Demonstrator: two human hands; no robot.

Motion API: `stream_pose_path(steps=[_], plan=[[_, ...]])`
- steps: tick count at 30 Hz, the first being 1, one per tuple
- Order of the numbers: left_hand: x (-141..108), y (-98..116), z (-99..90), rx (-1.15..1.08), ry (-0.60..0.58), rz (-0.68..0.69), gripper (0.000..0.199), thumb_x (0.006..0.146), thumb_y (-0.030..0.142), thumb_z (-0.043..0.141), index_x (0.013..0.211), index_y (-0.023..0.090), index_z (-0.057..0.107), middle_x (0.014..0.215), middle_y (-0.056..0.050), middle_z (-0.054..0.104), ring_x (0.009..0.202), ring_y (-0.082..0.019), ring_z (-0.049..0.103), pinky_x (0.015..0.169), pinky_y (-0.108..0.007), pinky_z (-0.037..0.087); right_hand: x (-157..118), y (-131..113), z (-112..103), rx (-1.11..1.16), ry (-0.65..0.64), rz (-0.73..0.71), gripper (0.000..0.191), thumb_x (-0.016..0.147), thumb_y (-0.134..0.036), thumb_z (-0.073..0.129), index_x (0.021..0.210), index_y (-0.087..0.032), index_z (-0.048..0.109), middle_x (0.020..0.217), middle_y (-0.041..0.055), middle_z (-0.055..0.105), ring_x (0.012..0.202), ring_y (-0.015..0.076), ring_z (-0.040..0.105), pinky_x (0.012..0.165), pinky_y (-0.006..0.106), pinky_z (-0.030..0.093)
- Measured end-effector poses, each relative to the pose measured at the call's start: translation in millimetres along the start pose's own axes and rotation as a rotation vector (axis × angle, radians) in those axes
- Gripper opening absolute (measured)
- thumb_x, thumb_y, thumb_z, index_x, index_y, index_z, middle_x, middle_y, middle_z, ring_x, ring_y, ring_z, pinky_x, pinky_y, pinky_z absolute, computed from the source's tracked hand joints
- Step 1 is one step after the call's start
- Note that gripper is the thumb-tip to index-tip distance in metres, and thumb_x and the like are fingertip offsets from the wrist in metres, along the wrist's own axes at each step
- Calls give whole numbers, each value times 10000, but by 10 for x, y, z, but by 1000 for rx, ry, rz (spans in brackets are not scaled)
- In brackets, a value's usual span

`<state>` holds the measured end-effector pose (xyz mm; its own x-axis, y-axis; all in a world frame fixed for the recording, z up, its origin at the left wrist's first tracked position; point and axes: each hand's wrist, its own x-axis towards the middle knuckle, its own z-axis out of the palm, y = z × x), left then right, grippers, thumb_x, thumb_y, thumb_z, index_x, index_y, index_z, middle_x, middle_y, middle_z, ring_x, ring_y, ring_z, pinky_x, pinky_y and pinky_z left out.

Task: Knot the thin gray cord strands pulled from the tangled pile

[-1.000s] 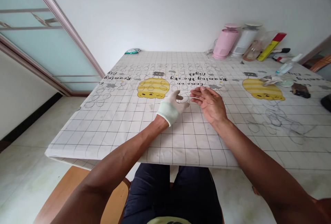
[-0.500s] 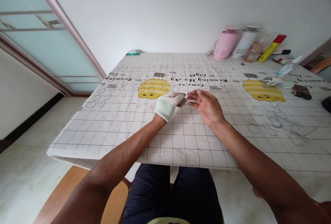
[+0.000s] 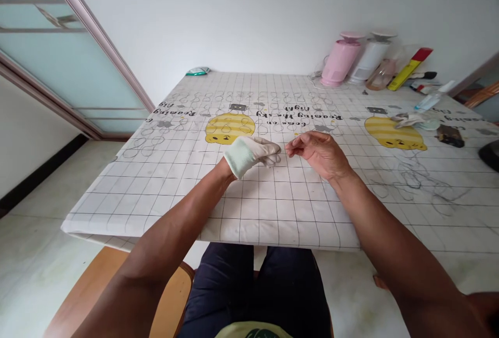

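My left hand (image 3: 257, 153), in a white glove with a pale green cuff, is over the middle of the checked tablecloth (image 3: 249, 208). Its thumb and fingers are pressed together on something I cannot make out. Bare and just to its right, my right hand (image 3: 317, 152) has its fingertips drawn together; anything between them is too small to name. A small gap separates the two hands. Thin wire loops (image 3: 146, 145) lie in rows on the cloth beyond and to the left of them.
Tangled thin wire (image 3: 421, 179) lies at the right, near another glove (image 3: 413, 119) and a dark block (image 3: 450, 135). Along the wall stand a pink device (image 3: 341, 61), a white device (image 3: 370, 60) and a yellow-and-red box (image 3: 410, 70). A green packet (image 3: 198, 71) lies far left.
The fingers of my right hand have drawn closer together and the hand has turned palm-down somewhat. My left hand has turned flatter. The view has shifted slightly.
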<state>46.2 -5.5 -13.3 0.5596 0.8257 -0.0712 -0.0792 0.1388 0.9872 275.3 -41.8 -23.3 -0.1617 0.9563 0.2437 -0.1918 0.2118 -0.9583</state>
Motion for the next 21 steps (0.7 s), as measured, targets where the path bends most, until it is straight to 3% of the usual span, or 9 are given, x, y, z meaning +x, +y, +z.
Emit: stream_pose_path(steps=[7, 13, 17, 19, 21], plan=[[-77, 86, -57, 93, -91, -29, 210, 829, 337, 825, 697, 182, 777, 702, -78, 722, 630, -167, 642, 670, -341, 578, -23, -10, -93, -23, -127, 61, 355, 767, -634, 900, 778, -282, 848, 906, 74, 831, 745, 280, 745, 785, 541, 632], [-105, 101, -126, 123, -102, -46, 226, 777, 406, 885, 766, 189, 821, 734, -114, 759, 624, -203, 682, 625, -362, 577, -30, 11, -135, -7, -132, 5, 300, 776, -591, 911, 760, -296, 860, 825, 68, 814, 763, 285, 746, 748, 510, 626], [-134, 107, -138, 171, -150, -75, 281, 724, 467, 927, 772, 206, 833, 742, -116, 773, 647, -214, 696, 616, -349, 579, -43, -12, -162, -39, -252, 39, 316, 789, -585, 904, 715, -282, 853, 745, 77, 797, 762, 306, 759, 710, 505, 631], [-130, 96, -126, 166, -178, -92, 292, 717, 458, 938, 786, 194, 833, 748, -115, 775, 649, -208, 691, 625, -349, 580, -56, -34, -176, -42, -287, 76, 297, 794, -557, 914, 742, -269, 861, 785, 79, 813, 722, 289, 763, 690, 492, 642], [-103, 78, -113, 125, -139, -93, 323, 718, 454, 947, 795, 166, 822, 749, -119, 766, 650, -204, 685, 636, -356, 575, -65, -48, -175, -31, -234, 102, 278, 801, -526, 923, 786, -253, 868, 860, 82, 832, 689, 263, 769, 669, 458, 656]])
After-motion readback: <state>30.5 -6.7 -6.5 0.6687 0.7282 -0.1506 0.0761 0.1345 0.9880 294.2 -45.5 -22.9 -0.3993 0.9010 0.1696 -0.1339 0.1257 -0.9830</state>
